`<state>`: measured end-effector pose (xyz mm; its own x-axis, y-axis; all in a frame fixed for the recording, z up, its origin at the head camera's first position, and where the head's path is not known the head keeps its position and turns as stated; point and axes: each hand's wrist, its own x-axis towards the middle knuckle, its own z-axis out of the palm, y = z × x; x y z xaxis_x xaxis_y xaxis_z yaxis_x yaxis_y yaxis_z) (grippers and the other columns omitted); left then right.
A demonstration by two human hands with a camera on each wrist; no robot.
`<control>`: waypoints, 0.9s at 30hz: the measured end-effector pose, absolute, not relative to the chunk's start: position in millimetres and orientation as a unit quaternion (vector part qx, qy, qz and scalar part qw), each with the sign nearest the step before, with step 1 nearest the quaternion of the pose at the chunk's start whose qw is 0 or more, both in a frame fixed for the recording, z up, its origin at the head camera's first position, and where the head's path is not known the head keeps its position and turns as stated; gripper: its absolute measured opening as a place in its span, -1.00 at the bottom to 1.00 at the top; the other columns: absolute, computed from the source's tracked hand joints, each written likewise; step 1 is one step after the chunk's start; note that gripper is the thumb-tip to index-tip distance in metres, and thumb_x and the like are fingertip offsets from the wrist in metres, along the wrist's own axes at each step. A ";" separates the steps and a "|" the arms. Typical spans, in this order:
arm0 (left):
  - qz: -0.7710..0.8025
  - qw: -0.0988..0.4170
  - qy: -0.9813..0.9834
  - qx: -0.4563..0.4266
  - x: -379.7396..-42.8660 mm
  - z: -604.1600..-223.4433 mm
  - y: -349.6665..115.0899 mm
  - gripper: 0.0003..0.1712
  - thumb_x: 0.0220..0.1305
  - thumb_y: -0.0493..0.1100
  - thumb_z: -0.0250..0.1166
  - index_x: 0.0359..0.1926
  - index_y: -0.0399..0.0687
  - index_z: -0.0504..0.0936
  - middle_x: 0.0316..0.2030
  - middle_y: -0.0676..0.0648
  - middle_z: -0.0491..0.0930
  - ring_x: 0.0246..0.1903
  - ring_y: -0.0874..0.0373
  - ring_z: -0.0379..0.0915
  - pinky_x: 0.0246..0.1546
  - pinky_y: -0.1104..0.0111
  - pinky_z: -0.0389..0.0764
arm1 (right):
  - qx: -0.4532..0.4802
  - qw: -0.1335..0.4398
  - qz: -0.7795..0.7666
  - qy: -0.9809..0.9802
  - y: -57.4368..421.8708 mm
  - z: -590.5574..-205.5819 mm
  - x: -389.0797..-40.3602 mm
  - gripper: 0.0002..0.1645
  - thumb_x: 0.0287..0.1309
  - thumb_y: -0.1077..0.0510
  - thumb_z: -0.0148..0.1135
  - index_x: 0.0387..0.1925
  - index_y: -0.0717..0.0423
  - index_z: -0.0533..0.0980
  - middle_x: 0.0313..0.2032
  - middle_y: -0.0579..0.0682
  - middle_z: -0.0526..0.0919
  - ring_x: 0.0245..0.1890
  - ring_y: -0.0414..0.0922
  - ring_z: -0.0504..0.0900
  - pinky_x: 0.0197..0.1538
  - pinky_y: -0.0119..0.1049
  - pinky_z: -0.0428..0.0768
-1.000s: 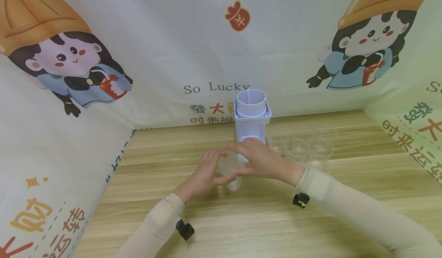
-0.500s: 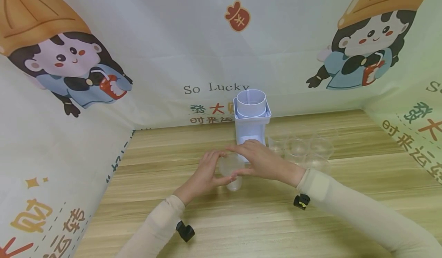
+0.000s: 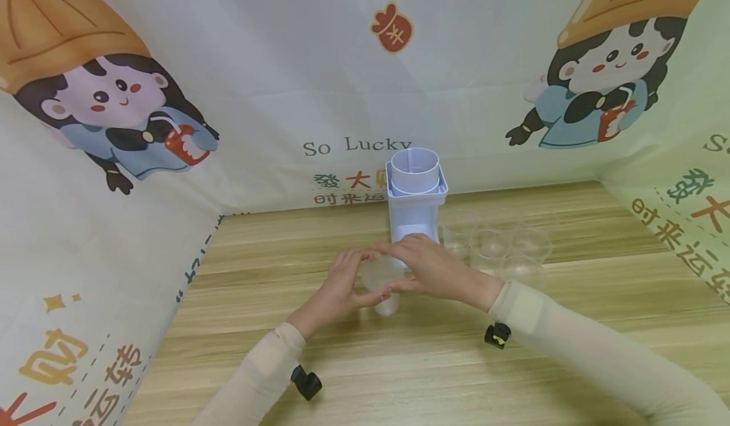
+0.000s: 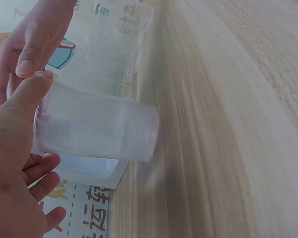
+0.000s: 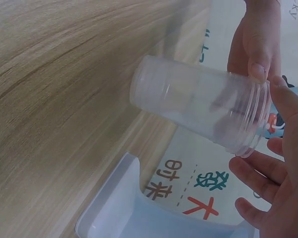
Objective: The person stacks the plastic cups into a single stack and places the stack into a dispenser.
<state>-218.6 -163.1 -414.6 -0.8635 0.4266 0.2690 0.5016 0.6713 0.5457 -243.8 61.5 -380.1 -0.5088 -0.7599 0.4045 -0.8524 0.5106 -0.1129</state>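
Near the middle of the table, a small stack of nested clear plastic cups stands between both hands, base down. My left hand holds the left side of the rim between thumb and fingers. From the other side my right hand grips the same rim, and the two thumbs come close together at the front. Closely spaced rims show at the mouth of the cups in the right wrist view. In the left wrist view the base of the cups is right at the tabletop.
Just behind the hands stands a pale blue-white cup dispenser with a round tube on top. Several clear cups stand in a group to its right. A printed cloth walls the wooden table at the back and sides.
The right hand has sunk very slightly toward the table's front, still on the rim. The left hand and the cups have hardly moved.
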 end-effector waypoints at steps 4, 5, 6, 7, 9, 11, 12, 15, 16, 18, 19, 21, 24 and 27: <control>-0.319 0.057 -0.911 -0.256 -218.8 -414.3 -162.5 -0.17 0.07 0.04 0.52 0.24 -0.23 0.36 0.22 -0.23 0.45 0.33 -0.17 0.23 0.38 -0.10 0.26 | 0.468 0.150 0.150 -0.858 62.2 -379.9 -243.5 -0.13 0.07 -0.29 0.34 0.33 0.03 0.39 0.13 -0.08 0.67 0.06 -0.09 0.63 0.20 -0.13 0.52; -0.320 0.058 -0.910 -0.257 -218.8 -414.3 -162.4 -0.17 0.07 0.04 0.52 0.24 -0.23 0.36 0.22 -0.23 0.45 0.33 -0.17 0.23 0.38 -0.10 0.26 | 0.467 0.150 0.148 -0.859 62.6 -379.7 -243.3 -0.13 0.08 -0.30 0.33 0.33 0.03 0.39 0.13 -0.09 0.67 0.06 -0.09 0.63 0.21 -0.13 0.52; -0.321 0.058 -0.909 -0.258 -218.8 -414.3 -162.2 -0.17 0.06 0.04 0.52 0.24 -0.24 0.36 0.22 -0.23 0.45 0.33 -0.18 0.23 0.38 -0.10 0.26 | 0.466 0.148 0.148 -0.860 63.0 -379.3 -243.0 -0.13 0.08 -0.30 0.33 0.34 0.03 0.39 0.14 -0.09 0.66 0.06 -0.09 0.63 0.22 -0.13 0.52; -0.322 0.059 -0.909 -0.258 -218.7 -414.3 -162.1 -0.17 0.06 0.03 0.52 0.24 -0.24 0.36 0.22 -0.23 0.45 0.33 -0.17 0.23 0.38 -0.10 0.26 | 0.465 0.148 0.149 -0.860 63.6 -378.7 -242.6 -0.14 0.09 -0.29 0.33 0.33 0.03 0.39 0.15 -0.09 0.66 0.07 -0.09 0.63 0.22 -0.12 0.51; -0.323 0.063 -0.909 -0.258 -218.4 -414.4 -161.9 -0.16 0.05 0.03 0.53 0.24 -0.24 0.36 0.21 -0.22 0.46 0.33 -0.18 0.23 0.37 -0.10 0.27 | 0.463 0.150 0.150 -0.860 65.0 -377.0 -241.5 -0.15 0.10 -0.28 0.34 0.33 0.02 0.40 0.16 -0.08 0.65 0.08 -0.09 0.62 0.23 -0.10 0.50; -0.321 0.065 -0.910 -0.255 -218.3 -414.5 -161.9 -0.16 0.04 0.04 0.54 0.23 -0.23 0.37 0.21 -0.21 0.46 0.32 -0.17 0.23 0.37 -0.09 0.27 | 0.460 0.152 0.153 -0.862 66.7 -374.8 -240.1 -0.17 0.11 -0.26 0.34 0.34 -0.02 0.40 0.16 -0.09 0.65 0.09 -0.09 0.61 0.24 -0.09 0.49; -0.318 0.067 -0.911 -0.253 -218.1 -414.6 -162.1 -0.16 0.03 0.05 0.54 0.23 -0.22 0.37 0.21 -0.20 0.47 0.32 -0.16 0.23 0.37 -0.08 0.28 | 0.458 0.152 0.155 -0.862 67.6 -373.6 -239.4 -0.18 0.11 -0.26 0.34 0.34 -0.03 0.40 0.17 -0.08 0.65 0.09 -0.09 0.61 0.24 -0.09 0.49; -0.312 0.073 -0.914 -0.250 -217.6 -414.5 -162.1 -0.18 0.03 0.07 0.54 0.22 -0.17 0.39 0.20 -0.17 0.48 0.31 -0.14 0.25 0.35 -0.06 0.32 | 0.453 0.146 0.159 -0.865 71.4 -370.6 -236.8 -0.19 0.14 -0.25 0.33 0.36 -0.07 0.38 0.19 -0.07 0.64 0.12 -0.07 0.61 0.25 -0.07 0.48; -0.309 0.072 -0.915 -0.249 -217.5 -414.4 -162.2 -0.18 0.03 0.07 0.53 0.22 -0.17 0.39 0.20 -0.17 0.48 0.30 -0.13 0.25 0.35 -0.05 0.32 | 0.450 0.143 0.159 -0.867 72.9 -370.0 -236.0 -0.19 0.14 -0.25 0.32 0.37 -0.09 0.37 0.20 -0.07 0.63 0.13 -0.07 0.60 0.27 -0.06 0.48; -0.305 0.073 -0.917 -0.247 -217.2 -414.1 -161.9 -0.18 0.04 0.08 0.53 0.22 -0.16 0.39 0.20 -0.16 0.48 0.30 -0.12 0.25 0.34 -0.05 0.34 | 0.446 0.141 0.156 -0.870 76.7 -368.9 -233.6 -0.19 0.15 -0.26 0.31 0.37 -0.08 0.36 0.21 -0.06 0.62 0.15 -0.05 0.59 0.28 -0.03 0.47; -0.305 0.073 -0.917 -0.247 -217.1 -414.0 -161.7 -0.18 0.03 0.08 0.53 0.22 -0.16 0.39 0.20 -0.16 0.48 0.29 -0.12 0.26 0.34 -0.05 0.34 | 0.443 0.140 0.156 -0.872 78.7 -368.4 -232.5 -0.19 0.15 -0.26 0.31 0.37 -0.08 0.36 0.22 -0.06 0.62 0.16 -0.04 0.59 0.28 -0.02 0.47; -0.305 0.070 -0.918 -0.245 -216.7 -413.8 -161.4 -0.18 0.04 0.08 0.53 0.22 -0.16 0.39 0.20 -0.17 0.48 0.29 -0.12 0.26 0.34 -0.05 0.34 | 0.436 0.144 0.154 -0.875 83.3 -368.1 -230.6 -0.18 0.14 -0.27 0.32 0.36 -0.04 0.38 0.22 -0.04 0.61 0.19 -0.03 0.58 0.29 0.02 0.47; -0.306 0.069 -0.918 -0.243 -216.6 -414.0 -161.0 -0.18 0.03 0.08 0.53 0.22 -0.16 0.39 0.20 -0.17 0.48 0.29 -0.13 0.26 0.33 -0.06 0.34 | 0.426 0.144 0.163 -0.878 91.0 -367.6 -228.6 -0.19 0.12 -0.26 0.34 0.32 0.01 0.41 0.22 0.00 0.61 0.22 0.00 0.57 0.32 0.05 0.45; -0.307 0.070 -0.918 -0.242 -216.9 -414.4 -160.6 -0.17 0.03 0.08 0.54 0.22 -0.17 0.39 0.19 -0.18 0.48 0.28 -0.13 0.26 0.32 -0.06 0.33 | 0.416 0.138 0.175 -0.881 100.6 -365.8 -226.1 -0.18 0.10 -0.22 0.38 0.31 0.06 0.41 0.22 0.04 0.61 0.23 0.04 0.56 0.33 0.09 0.44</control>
<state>-216.9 -160.6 -414.4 -0.8732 0.4015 0.2763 0.4869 0.6945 0.5297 -226.1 100.6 -365.8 -0.6151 -0.6857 0.3892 -0.7825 0.5917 -0.1941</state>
